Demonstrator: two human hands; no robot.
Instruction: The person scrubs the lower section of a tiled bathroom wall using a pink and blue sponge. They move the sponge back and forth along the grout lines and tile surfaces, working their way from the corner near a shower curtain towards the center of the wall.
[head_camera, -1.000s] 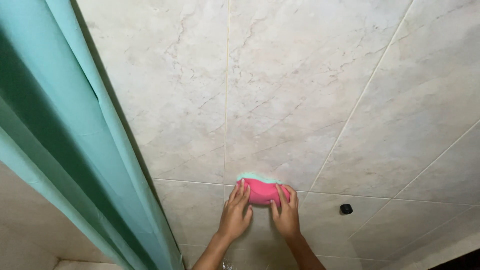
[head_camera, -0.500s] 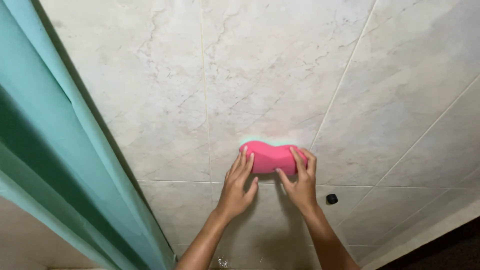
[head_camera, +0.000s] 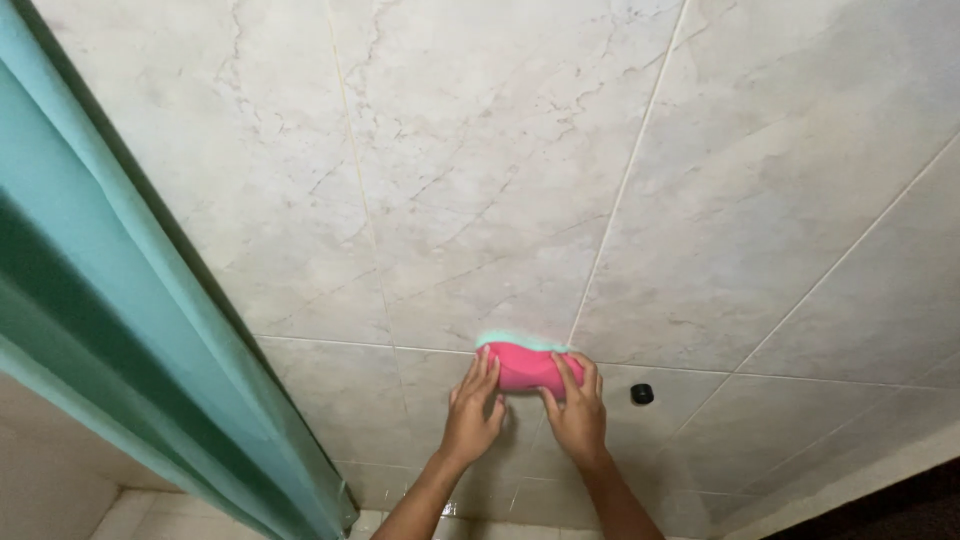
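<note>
- A wall (head_camera: 480, 180) of large, pale, marble-patterned tiles with thin grey veins fills most of the view, and it is the surface that everything here rests against.
- Thin light grout lines divide the tiles, crossing near the lower middle.
- A pink sponge (head_camera: 525, 368) with a teal edge lies flat against the wall, right on a horizontal grout line.
- The left hand (head_camera: 472, 415) presses on the sponge's left end, fingers spread on the tile.
- The right hand (head_camera: 577, 415) covers its right end.
- A small black round fitting (head_camera: 642, 394) sits on the wall just right of the right hand.
</note>
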